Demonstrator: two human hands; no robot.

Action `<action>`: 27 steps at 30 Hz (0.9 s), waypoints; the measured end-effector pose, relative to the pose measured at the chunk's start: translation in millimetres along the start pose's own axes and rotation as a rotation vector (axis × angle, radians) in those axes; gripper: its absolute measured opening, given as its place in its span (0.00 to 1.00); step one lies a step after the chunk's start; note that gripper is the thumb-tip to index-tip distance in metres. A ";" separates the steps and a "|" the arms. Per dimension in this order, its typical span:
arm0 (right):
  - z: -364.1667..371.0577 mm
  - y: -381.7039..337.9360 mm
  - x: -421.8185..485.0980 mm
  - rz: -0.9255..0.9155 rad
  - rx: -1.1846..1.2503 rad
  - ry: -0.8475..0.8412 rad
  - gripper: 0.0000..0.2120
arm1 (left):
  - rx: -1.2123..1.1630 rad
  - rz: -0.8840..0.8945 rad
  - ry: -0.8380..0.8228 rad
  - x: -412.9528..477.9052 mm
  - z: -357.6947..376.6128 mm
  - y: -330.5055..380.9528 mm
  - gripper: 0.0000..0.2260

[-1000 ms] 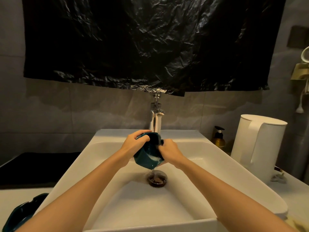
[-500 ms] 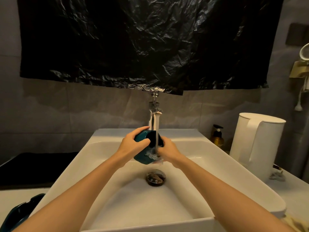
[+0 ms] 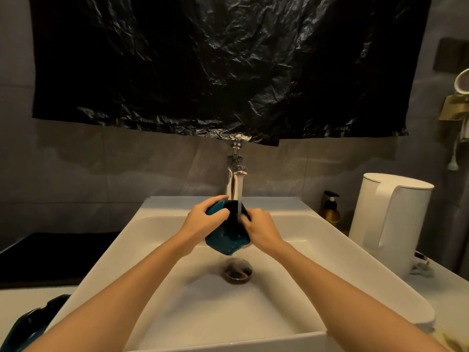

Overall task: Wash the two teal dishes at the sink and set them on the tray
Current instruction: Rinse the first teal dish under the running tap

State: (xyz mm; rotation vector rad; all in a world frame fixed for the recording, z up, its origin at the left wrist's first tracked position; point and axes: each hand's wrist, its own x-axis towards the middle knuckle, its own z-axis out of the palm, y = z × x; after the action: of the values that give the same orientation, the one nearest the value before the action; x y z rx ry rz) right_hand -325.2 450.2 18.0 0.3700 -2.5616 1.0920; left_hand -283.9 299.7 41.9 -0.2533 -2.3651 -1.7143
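I hold a small teal dish (image 3: pixel 224 240) tilted under the running chrome tap (image 3: pixel 235 184), over the white sink (image 3: pixel 162 232). My left hand (image 3: pixel 203 222) grips its left rim, thumb curled over the edge. My right hand (image 3: pixel 258 229) holds the right side, with fingers reaching into the dish's dark inside. The water stream falls into the dish and drips off its lower corner toward the drain (image 3: pixel 237 271). A second teal dish (image 3: pixel 28 326) lies on the counter at the lower left, partly cut off by the frame's edge.
A black mat or tray (image 3: pixel 50 255) lies on the counter left of the sink. At the right stand a white kettle (image 3: pixel 390 222) and an amber pump bottle (image 3: pixel 331 212). Black plastic sheeting (image 3: pixel 215 67) hangs on the wall above the tap.
The dish has turned in my hands under the stream, its opening now facing more upward and toward the tap. Both hands stay on it above the drain.
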 end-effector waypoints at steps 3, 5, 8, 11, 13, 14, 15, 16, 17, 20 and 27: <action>-3.9 -8.3 -5.3 0.012 0.038 -0.202 0.10 | -0.036 -0.113 -0.014 0.0 -2.0 0.9 0.12; -5.2 -12.6 -8.3 0.057 0.237 -0.366 0.18 | -0.045 -0.144 -0.009 -0.1 -5.0 0.8 0.10; -0.8 -12.1 -6.5 0.079 0.209 -0.268 0.17 | -0.027 -0.152 -0.014 1.1 -6.0 0.7 0.12; 1.2 -15.6 -5.8 0.073 0.063 -0.113 0.08 | -0.032 -0.151 -0.034 1.7 -4.6 2.8 0.11; 0.8 -14.5 -4.1 0.075 0.072 -0.208 0.10 | -0.015 -0.145 -0.026 3.0 -5.5 1.9 0.10; 0.2 -13.2 -4.1 0.082 0.137 -0.312 0.13 | -0.001 -0.141 -0.021 3.0 -6.5 1.9 0.10; -0.3 -13.9 -7.3 0.089 0.217 -0.426 0.19 | 0.013 -0.143 -0.018 2.7 -7.7 1.1 0.10; 0.5 -12.7 -9.6 0.085 0.260 -0.483 0.24 | 0.027 -0.148 -0.019 1.9 -8.3 0.8 0.11; 1.9 -12.3 -10.4 0.077 0.236 -0.458 0.25 | 0.031 -0.154 -0.025 1.6 -8.4 0.4 0.11; 7.1 -14.3 -7.3 0.070 0.126 -0.183 0.14 | -0.001 -0.163 -0.041 0.1 -7.0 4.1 0.09; -1.0 -16.2 -15.2 0.178 0.331 -0.451 0.26 | 0.000 -0.228 -0.039 -1.7 -7.7 4.3 0.06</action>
State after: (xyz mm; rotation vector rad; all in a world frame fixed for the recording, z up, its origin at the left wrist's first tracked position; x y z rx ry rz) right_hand -305.3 441.7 23.0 0.5284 -2.8360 1.6727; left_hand -280.7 293.6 47.7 -0.0177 -2.5056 -1.8209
